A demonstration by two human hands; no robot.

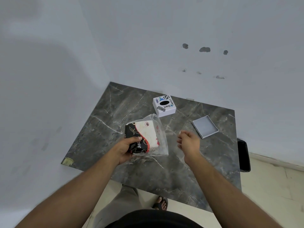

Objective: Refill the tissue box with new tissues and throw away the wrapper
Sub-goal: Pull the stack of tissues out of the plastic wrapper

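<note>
Dark marble table [102,122] carries the white tissue box [164,106], beyond both hands, while the left hand [126,148] grips the tissue pack [144,137], its long axis pointing to the box, and the nearer right hand [189,142] hangs empty, half curled.

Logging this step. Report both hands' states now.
Left hand: closed on the black-and-cream plastic-wrapped tissue pack.
Right hand: loosely curled, holding nothing.

My left hand [126,149] is closed, thumb on top, gripping. My right hand [189,142] hangs beside it, loosely curled and holding nothing.
</note>
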